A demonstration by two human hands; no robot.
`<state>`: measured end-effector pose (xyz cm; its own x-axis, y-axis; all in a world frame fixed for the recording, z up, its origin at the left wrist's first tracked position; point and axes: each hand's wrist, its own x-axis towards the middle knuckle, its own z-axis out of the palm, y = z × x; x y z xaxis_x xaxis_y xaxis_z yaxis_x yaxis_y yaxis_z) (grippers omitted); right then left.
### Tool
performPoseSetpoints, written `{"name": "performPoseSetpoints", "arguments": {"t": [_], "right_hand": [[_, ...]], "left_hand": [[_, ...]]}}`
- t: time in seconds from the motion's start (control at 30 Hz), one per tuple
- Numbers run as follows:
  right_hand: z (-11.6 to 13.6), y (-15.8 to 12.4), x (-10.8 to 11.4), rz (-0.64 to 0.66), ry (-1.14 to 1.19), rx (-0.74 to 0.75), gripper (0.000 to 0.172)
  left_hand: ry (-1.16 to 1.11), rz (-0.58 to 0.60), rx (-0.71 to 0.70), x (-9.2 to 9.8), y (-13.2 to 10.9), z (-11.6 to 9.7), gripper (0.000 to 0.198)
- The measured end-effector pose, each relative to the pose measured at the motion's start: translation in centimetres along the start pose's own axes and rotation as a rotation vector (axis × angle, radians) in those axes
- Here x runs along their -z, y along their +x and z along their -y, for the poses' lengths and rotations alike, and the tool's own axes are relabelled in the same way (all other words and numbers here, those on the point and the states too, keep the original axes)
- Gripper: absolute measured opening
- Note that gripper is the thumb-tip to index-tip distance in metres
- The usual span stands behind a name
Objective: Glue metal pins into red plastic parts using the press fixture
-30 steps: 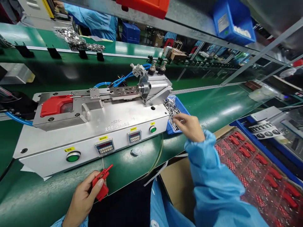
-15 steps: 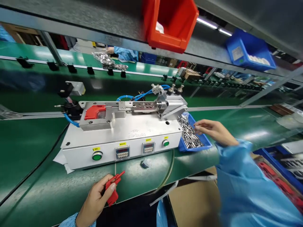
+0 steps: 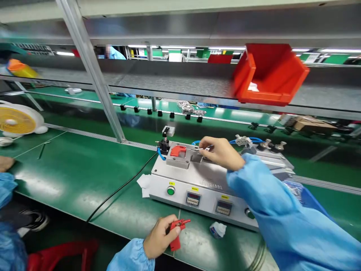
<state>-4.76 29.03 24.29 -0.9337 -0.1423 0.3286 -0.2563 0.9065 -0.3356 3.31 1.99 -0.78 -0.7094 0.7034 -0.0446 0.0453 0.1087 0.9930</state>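
Observation:
In my left hand [image 3: 160,236], low in front of the bench edge, is a red gun-shaped plastic part [image 3: 175,241] with a thin tip pointing right. My fingers and thumb close around its body. My right hand [image 3: 221,152] reaches over the fixture machine [image 3: 197,177], fingertips pinched together by a thin metal rod [image 3: 194,149]. What sits between those fingertips is too small to make out. A second red gun-shaped part [image 3: 178,150] lies in the metal nest at the machine's left, against the rod's end. My right forearm hides much of the machine's right half.
A blue bin [image 3: 313,201] with metal pieces stands right of the machine, partly behind my sleeve. A small crumpled white-and-blue item [image 3: 218,229] lies in front. Overhead, a shelf holds a red bin [image 3: 270,82]. A yellow fan [image 3: 17,119] and another person's sleeve [image 3: 7,186] are at left.
My right hand has gone from the blue bin of metal pieces to the rod on the fixture. My left hand keeps the red part. The view has swung left.

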Motion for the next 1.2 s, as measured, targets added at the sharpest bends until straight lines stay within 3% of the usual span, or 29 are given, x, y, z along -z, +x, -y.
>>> {"name": "performPoseSetpoints", "arguments": {"t": [0.07, 0.17, 0.3, 0.5, 0.63, 0.77, 0.87, 0.97, 1.07, 1.2], "right_hand": [[0.3, 2.2, -2.1, 0.018, -0.12, -0.018, 0.011], [0.0, 3.3, -3.4, 0.047, -0.168, -0.017, 0.014], [-1.3, 2.2, -3.0, 0.081, -0.182, 0.002, 0.019], [-2.5, 0.9, -2.7, -0.001, -0.114, 0.073, 0.04], [-1.0, 2.1, -3.5, 0.051, -0.158, 0.122, 0.034], [1.2, 4.3, -4.5, 0.193, -0.301, 0.08, 0.025], [2.4, 6.0, -5.1, 0.221, -0.335, 0.066, 0.012], [3.3, 7.4, -4.6, 0.22, -0.341, 0.067, 0.015], [4.1, 7.6, -2.8, 0.122, -0.336, 0.043, 0.008], [4.5, 3.9, -0.2, 0.013, -0.211, 0.126, 0.006]], "left_hand": [[-0.007, -0.033, -0.007, 0.1, -0.2, 0.2, 0.062], [-0.017, -0.06, -0.008, 0.1, -0.2, 0.4, 0.062], [-0.01, -0.025, -0.012, 0.2, 0.1, 0.1, 0.06], [0.001, 0.015, -0.013, 0.5, 0.2, -0.6, 0.051], [0.012, 0.006, -0.018, 0.5, 0.2, -0.6, 0.048], [-0.034, 0.004, -0.008, 0.4, 0.4, -0.2, 0.049], [-0.063, -0.012, -0.003, 0.4, 0.5, 0.0, 0.05], [-0.091, -0.012, -0.004, 0.3, 0.6, 0.2, 0.05], [-0.09, 0.003, 0.0, 0.4, 0.6, 0.3, 0.05], [-0.133, 0.016, -0.007, 0.5, 0.3, 0.3, 0.052]]}}
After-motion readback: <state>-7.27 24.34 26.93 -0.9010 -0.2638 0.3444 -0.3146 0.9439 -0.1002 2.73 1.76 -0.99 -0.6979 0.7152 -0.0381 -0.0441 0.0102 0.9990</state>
